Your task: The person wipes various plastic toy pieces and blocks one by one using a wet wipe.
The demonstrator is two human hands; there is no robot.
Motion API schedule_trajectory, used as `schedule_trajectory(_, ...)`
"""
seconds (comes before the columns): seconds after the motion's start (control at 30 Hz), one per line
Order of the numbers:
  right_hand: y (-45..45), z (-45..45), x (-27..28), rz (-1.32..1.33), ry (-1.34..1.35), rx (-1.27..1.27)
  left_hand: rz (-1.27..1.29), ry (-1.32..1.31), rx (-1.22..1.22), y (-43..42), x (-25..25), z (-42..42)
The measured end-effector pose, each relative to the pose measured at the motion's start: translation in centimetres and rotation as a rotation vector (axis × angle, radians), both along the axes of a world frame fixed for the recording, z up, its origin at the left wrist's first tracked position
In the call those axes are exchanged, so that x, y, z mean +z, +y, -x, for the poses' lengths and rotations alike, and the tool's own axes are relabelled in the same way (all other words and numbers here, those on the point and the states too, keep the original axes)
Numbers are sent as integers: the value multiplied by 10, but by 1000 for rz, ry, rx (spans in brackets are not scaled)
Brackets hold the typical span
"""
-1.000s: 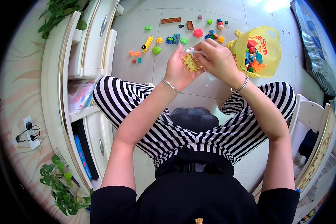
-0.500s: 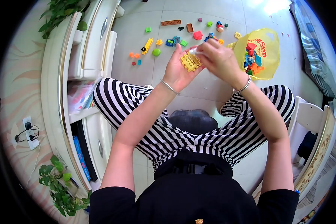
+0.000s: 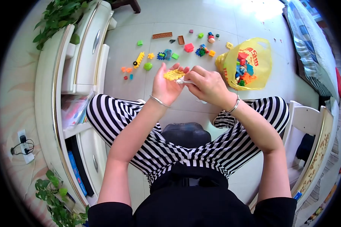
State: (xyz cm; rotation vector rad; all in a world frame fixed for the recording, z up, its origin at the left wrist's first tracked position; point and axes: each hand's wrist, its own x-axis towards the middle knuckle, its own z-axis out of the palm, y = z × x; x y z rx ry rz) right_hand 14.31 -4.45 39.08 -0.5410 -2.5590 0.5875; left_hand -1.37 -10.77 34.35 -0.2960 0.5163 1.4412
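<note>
i note yellow toy piece (image 3: pixel 173 74) now tipped flatter, resting on half-open left hand (image 3: pixel 165 89); right hand (image 3: pixel 210 85) pinches white cloth (image 3: pixel 180 80) at its near edge, leaving upper face uncovered.

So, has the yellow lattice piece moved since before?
Yes, leftward: the yellow lattice piece, previously below-right of the nearest green block on the floor, now appears directly below it.

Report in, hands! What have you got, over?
Left hand holding yellow toy piece. Right hand pinching white wad, maybe tissue, at its edge. Loose blocks on floor beyond, not in the way. Over.
</note>
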Motion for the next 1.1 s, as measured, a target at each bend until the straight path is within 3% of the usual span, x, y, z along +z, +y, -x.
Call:
schedule_trajectory(0.17, -1, -14, 1, 75, 14, -44, 47, 27, -51, -2, 16, -9)
schedule_trajectory(0.4, 24, -63, 16, 288, 229, -307, 136, 424, -350, 35, 26, -67)
schedule_trajectory(0.47, 31, -77, 12, 596, 441, -441, 123, 509, -497, 57, 28, -93)
schedule_trajectory(0.53, 37, -93, 19, 982, 595, -560, 101, 674, -490, 83, 30, -128)
schedule_trajectory(0.67, 64, -132, -8, 1063, 823, -709, 124, 829, -467, 139, -3, -177)
schedule_trajectory(0.8, 81, -160, -40, 1143, 916, -819, -56, 965, -427, 168, -46, -204)
schedule_trajectory(1.1, 79, -187, -62, 1109, 901, -963, 4, 836, -472, 157, -21, -223)
